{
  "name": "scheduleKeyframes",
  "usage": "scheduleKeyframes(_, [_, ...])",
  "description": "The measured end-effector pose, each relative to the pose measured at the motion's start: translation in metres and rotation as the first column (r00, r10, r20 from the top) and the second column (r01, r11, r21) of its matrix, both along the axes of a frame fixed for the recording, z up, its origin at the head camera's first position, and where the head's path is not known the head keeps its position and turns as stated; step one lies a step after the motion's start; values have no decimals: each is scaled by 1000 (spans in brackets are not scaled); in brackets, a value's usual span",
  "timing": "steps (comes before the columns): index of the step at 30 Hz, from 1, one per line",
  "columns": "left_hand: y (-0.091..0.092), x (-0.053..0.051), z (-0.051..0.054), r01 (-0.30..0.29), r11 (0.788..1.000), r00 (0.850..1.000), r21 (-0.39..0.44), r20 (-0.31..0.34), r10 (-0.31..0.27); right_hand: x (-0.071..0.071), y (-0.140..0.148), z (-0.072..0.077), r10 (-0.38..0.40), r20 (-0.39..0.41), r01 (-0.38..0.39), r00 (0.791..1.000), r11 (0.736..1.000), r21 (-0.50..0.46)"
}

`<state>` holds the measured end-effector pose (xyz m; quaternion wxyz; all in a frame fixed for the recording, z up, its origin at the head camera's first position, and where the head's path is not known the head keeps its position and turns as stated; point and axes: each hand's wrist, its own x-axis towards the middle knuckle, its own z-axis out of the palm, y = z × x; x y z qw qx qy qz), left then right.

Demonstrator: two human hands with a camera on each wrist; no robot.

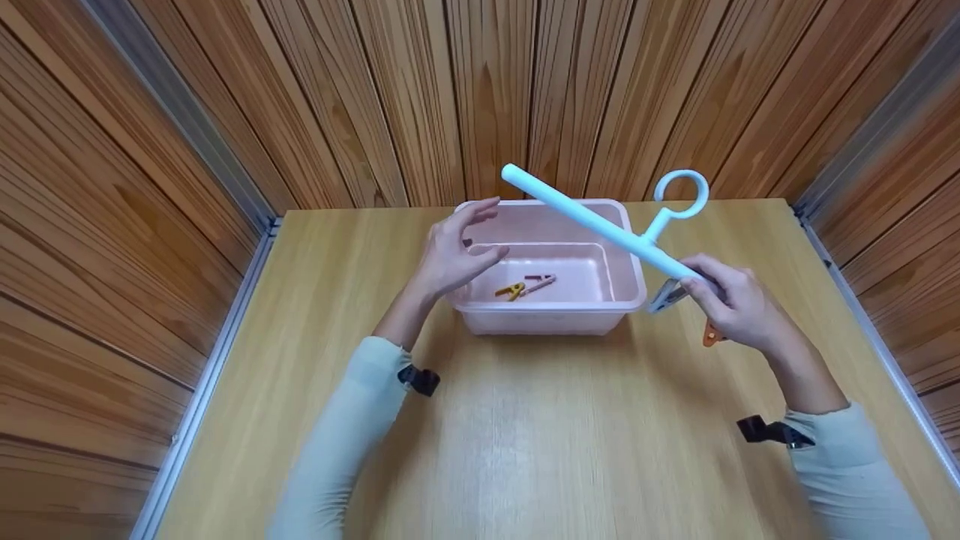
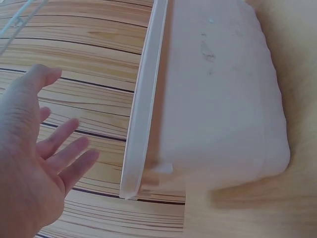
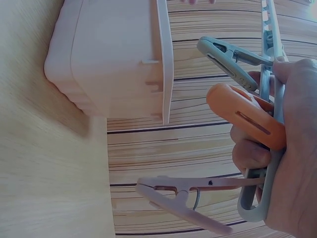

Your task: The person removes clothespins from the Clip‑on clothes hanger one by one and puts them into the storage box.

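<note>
My right hand point(image 1: 739, 304) grips one end of a light blue hanger point(image 1: 592, 220) with a hook, held tilted over the right side of a pink bin point(image 1: 551, 322). In the right wrist view a grey-green clip point(image 3: 228, 59), an orange clip point(image 3: 245, 114) and a pink clip point(image 3: 185, 193) are on the hanger beside the fingers. My left hand point(image 1: 456, 251), fingers spread and holding nothing, is over the bin's left rim. Inside the bin lie a yellow clip point(image 1: 511, 290) and a pinkish clip point(image 1: 538, 285).
The bin stands near the back edge of a wooden table point(image 1: 495, 450). Wood-plank walls point(image 1: 420, 97) rise behind and at both sides, with metal rails point(image 1: 217, 352) along the table's sides.
</note>
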<state>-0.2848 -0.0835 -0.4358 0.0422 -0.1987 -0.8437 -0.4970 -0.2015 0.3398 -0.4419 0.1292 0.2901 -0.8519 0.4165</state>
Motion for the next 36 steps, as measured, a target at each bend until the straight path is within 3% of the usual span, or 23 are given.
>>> scheduleKeyframes(7, [-8, 9, 5, -45, 998, 991, 35, -124, 49, -2, 6, 4, 0, 11, -1, 1000, 999, 47])
scheduleKeyframes(15, [-22, 22, 5, -74, 997, 973, 27, -217, 78, -6, 5, 9, -20, 13, 17, 1000, 987, 161])
scheduleKeyframes(22, [-29, 23, 17, -102, 992, 928, -71, -366, 69, -10, 4, 18, -28, 2, 26, 1000, 964, 263])
scheduleKeyframes(29, [-21, 27, 24, -85, 983, 885, -163, -466, -1, -14, -5, 23, -34, 18, 25, 999, 931, 364])
scheduleKeyframes(36, [-11, 32, 30, -66, 948, 897, -311, -435, -80, -15, -16, 30, -43, 2, 38, 999, 894, 447])
